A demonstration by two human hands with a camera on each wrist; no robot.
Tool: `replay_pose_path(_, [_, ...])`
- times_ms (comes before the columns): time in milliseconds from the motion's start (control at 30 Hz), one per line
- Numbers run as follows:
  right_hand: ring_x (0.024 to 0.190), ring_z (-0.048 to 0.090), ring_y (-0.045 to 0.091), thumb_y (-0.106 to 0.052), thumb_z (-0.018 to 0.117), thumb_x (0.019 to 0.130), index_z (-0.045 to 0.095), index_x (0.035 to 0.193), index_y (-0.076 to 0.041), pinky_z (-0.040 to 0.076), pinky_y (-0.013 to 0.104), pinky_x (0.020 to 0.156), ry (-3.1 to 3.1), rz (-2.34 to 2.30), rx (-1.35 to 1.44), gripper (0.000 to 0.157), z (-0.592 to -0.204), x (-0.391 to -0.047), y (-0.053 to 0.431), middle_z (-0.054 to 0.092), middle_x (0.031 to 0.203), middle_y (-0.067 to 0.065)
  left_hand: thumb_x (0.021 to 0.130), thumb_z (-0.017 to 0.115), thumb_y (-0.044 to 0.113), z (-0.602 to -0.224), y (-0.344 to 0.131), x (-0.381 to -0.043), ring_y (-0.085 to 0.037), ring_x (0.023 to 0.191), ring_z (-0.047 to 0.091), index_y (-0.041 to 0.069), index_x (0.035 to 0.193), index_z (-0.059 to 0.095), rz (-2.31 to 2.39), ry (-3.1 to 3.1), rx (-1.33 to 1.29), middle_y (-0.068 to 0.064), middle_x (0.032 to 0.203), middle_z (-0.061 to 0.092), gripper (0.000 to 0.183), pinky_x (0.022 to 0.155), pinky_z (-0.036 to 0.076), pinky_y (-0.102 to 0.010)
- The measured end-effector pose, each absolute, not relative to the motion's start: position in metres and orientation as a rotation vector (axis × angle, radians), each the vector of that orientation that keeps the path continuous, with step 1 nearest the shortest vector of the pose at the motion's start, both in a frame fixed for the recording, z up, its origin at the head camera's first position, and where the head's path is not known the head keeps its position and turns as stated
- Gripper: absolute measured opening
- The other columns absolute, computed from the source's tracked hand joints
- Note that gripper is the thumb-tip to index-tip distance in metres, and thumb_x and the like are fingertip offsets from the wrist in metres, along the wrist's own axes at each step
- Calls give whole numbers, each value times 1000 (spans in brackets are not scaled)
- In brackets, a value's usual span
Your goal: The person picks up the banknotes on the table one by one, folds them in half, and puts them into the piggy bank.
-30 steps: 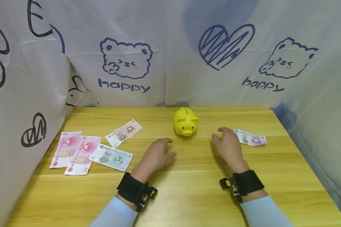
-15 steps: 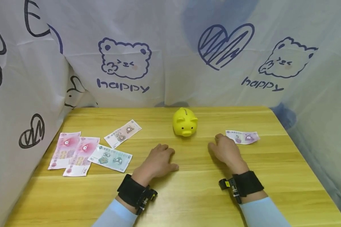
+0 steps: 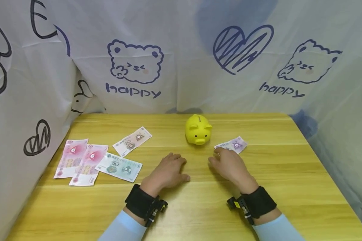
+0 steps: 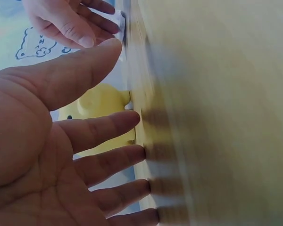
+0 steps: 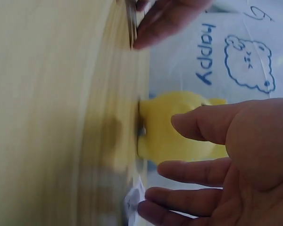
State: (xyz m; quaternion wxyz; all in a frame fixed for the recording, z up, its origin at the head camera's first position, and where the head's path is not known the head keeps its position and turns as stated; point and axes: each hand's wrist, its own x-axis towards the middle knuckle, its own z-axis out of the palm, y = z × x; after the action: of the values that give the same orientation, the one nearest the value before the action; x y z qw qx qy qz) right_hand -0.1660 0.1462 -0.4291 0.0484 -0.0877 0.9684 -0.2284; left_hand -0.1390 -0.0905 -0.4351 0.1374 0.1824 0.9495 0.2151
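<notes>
My left hand (image 3: 166, 171) rests with its fingertips on the wooden table, fingers spread, holding nothing. To its right, my right hand (image 3: 231, 168) has its fingers at the near left end of a purple 5 banknote (image 3: 237, 144) and covers part of it. In the right wrist view the fingers are extended, and the banknote (image 5: 134, 200) shows beside the lower fingertips. Beyond both hands stands a yellow piggy bank (image 3: 198, 130), upright, its slot on top and its snout towards me. Neither hand touches it.
On the left lie two pink 100 banknotes (image 3: 88, 164), overlapping, a green 50 banknote (image 3: 119, 167) against them, and a brownish banknote (image 3: 132, 141) farther back. The wooden table (image 3: 196, 214) ends at a printed white cloth (image 3: 187, 77) behind.
The purple banknote has slid left along the table with my right hand and now lies tilted, closer to the piggy bank. My left hand has lowered slightly, then stayed in place.
</notes>
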Motion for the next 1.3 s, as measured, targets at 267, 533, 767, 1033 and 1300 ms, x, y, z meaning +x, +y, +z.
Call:
replay_pose_path(267, [101, 56, 43, -28, 56, 94, 59, 122, 6, 45, 56, 88, 3099, -740, -162, 44, -429, -184, 184, 64, 113, 27, 85, 70, 42, -435, -91, -139, -41, 140, 25, 6, 137, 51, 621, 2744, 538, -21, 148, 40, 66, 119, 19, -51])
replay_pose_path(533, [119, 42, 51, -25, 59, 92, 46, 134, 10, 29, 63, 104, 3142, -674, -89, 56, -442, -193, 209, 49, 129, 36, 80, 76, 38, -437, -90, -139, -42, 139, 26, 5, 136, 51, 601, 2761, 555, -22, 147, 41, 70, 118, 21, -52])
replay_pose_path(767, [102, 49, 50, -37, 63, 92, 58, 125, 4, 45, 59, 78, 3070, -531, -125, 52, -449, -190, 206, 59, 110, 28, 80, 76, 39, -437, -90, -139, -42, 139, 27, 5, 136, 51, 605, 2764, 554, -22, 147, 41, 70, 118, 21, -51])
replay_pose_path(1033, [78, 56, 28, -26, 58, 92, 65, 112, 4, 46, 33, 58, 2998, -688, -63, 36, -442, -188, 196, 65, 99, 19, 82, 74, 40, -437, -91, -139, -40, 141, 24, 6, 138, 50, 624, 2741, 518, -20, 149, 39, 70, 119, 18, -49])
replay_pose_path(1300, [62, 52, 20, -14, 63, 90, 65, 98, -10, 45, 29, 49, 2857, -1083, -170, 9, -409, -167, 162, 65, 87, 10, 87, 64, 52, -434, -93, -141, -36, 140, 27, 10, 139, 49, 718, 2679, 489, -17, 148, 42, 68, 118, 21, -51])
